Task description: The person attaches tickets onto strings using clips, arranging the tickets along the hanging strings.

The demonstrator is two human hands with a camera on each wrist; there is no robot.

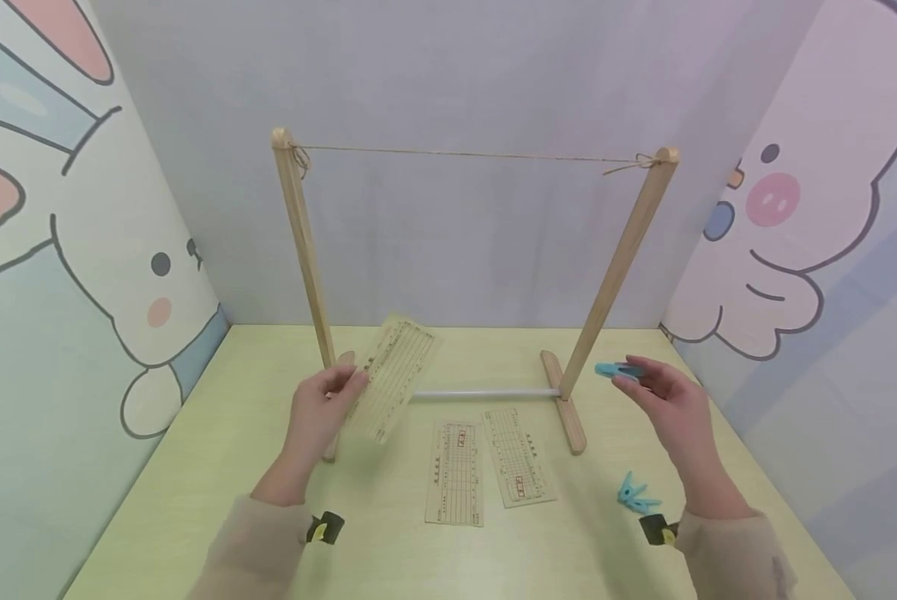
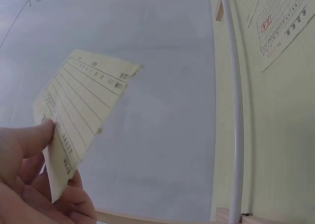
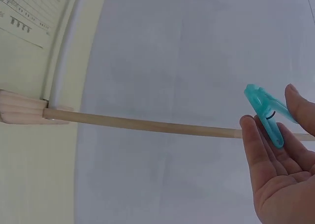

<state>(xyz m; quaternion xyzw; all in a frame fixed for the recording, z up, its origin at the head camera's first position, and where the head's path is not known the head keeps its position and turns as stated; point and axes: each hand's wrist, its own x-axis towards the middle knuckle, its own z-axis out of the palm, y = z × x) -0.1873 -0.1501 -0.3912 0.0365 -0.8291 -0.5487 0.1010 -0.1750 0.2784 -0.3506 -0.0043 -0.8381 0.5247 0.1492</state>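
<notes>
Beige sleeves [image 1: 249, 546] are extended, paper slip [image 1: 396, 375] pinched by left hand [image 1: 317, 412], plastic clothespin [image 1: 608, 369] by right hand [image 1: 674, 404]; either could be dropped if loosely held.

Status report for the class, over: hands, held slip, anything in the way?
Left hand pinching paper slip. Right hand pinching blue clothespin. String bare; nothing visibly blocking it.

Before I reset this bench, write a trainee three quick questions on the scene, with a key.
1. What does the right hand pinch?
2. True or false: the string is tied between two wooden posts.
3. How many printed sheets lie on the table? A: one. B: two. C: four.

Key:
1. A blue clothespin.
2. True.
3. B; the left hand holds a third sheet above the table.
</notes>
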